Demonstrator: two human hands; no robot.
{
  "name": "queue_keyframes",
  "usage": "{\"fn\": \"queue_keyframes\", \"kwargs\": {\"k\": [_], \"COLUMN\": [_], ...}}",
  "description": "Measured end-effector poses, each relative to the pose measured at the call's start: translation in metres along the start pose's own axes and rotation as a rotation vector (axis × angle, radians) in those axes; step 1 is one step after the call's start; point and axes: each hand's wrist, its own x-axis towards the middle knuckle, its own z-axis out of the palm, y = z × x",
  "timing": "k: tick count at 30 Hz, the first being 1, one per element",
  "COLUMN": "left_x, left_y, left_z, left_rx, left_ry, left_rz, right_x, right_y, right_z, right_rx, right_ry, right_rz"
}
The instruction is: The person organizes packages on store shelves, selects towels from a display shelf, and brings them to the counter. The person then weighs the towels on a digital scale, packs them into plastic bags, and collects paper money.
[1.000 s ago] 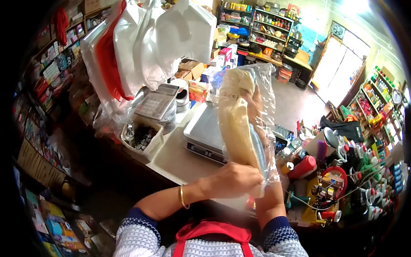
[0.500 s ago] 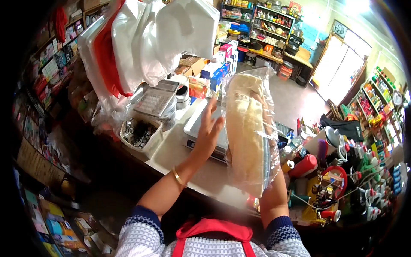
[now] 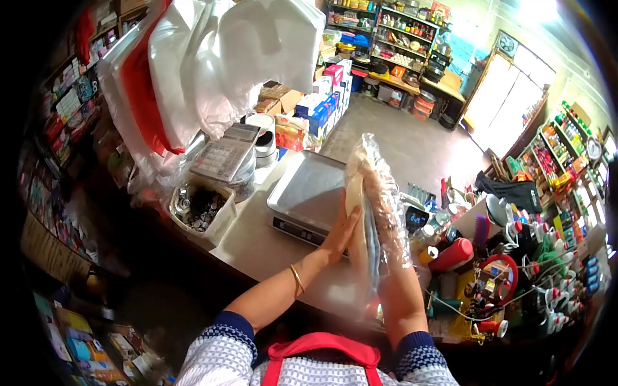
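Note:
A clear plastic packet (image 3: 365, 219) with cream-coloured, flat layered contents stands nearly edge-on in front of me, tilted a little. I cannot make out what the contents are. My right hand (image 3: 381, 193) grips it from the right, its fingers partly seen through crinkled, shiny plastic. On the packet's left side my left hand (image 3: 344, 226) presses against it, fingers pointing up along its face. Just behind and left of the hands sits a weighing scale (image 3: 309, 186) with a flat metal pan, its right edge partly covered by the packet and my hand.
A white tub of coins (image 3: 222, 222) stands left of the scale on the counter (image 3: 248, 248). White plastic bags (image 3: 257, 51) hang above it. Bottles and a red flask (image 3: 452, 255) crowd the right side, beside a small lit digital display (image 3: 417, 219).
My left hand, held apart with spread fingers before, has come right onto the packet. The packet has turned from broad face to edge and dropped lower. The view has shifted slightly.

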Motion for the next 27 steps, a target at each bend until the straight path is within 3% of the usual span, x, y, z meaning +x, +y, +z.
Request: {"fn": "queue_keyframes", "kwargs": {"k": [2,3,5,6,11,13,15,16,17,18,20,22,23,26,27], "left_x": [-0.002,0.0,0.006,0.012,0.036,0.047,0.045,0.045,0.051,0.05,0.051,0.057,0.06,0.086,0.092], "left_y": [-0.001,-0.005,-0.016,-0.02,-0.012,-0.021,-0.011,-0.003,-0.002,0.011,0.022,0.013,0.007,-0.009,-0.016], "left_z": [0.0,-0.004,-0.019,-0.027,-0.054,-0.063,-0.061,-0.06,-0.062,-0.059,-0.059,-0.066,-0.07,-0.077,-0.084], "left_rx": [-0.29,-0.289,-0.602,-0.531,-0.658,-0.787,-0.863,-0.94,-1.073,-1.583,-2.099,-1.663,-1.441,-0.777,-0.781], "left_ry": [-0.068,-0.066,-0.218,-0.19,-0.07,-0.121,-0.109,-0.091,-0.221,-0.351,-0.477,-0.262,-0.166,0.076,0.076], "left_rz": [-0.16,-0.163,-0.361,-0.413,-0.358,-0.343,-0.344,-0.342,-0.333,-0.394,-0.435,-0.41,-0.399,-0.323,-0.331], "right_x": [0.012,0.016,0.019,0.018,0.008,0.01,0.022,0.024,0.026,0.027,0.032,0.04,0.048,0.058,0.062], "right_y": [0.015,0.02,0.028,0.03,0.041,0.047,0.057,0.054,0.05,0.047,0.035,0.014,0.039,0.058,0.064], "right_z": [0.0,0.002,0.006,0.008,0.02,0.022,0.027,0.031,0.041,0.056,0.073,0.074,0.086,0.087,0.08], "right_rx": [0.025,0.022,0.003,-0.016,-0.083,-0.098,-0.87,-0.699,-0.522,-0.584,-0.647,-0.771,-0.746,-0.829,-0.738], "right_ry": [-0.022,-0.044,-0.096,-0.123,-0.319,-0.359,-0.44,-0.479,-0.511,-0.445,-0.387,-0.389,-0.239,-0.149,-0.127], "right_rz": [-0.019,-0.02,-0.006,0.008,0.183,0.236,-0.463,-0.272,-0.084,-0.043,-0.002,0.02,0.019,-0.07,-0.105]}}
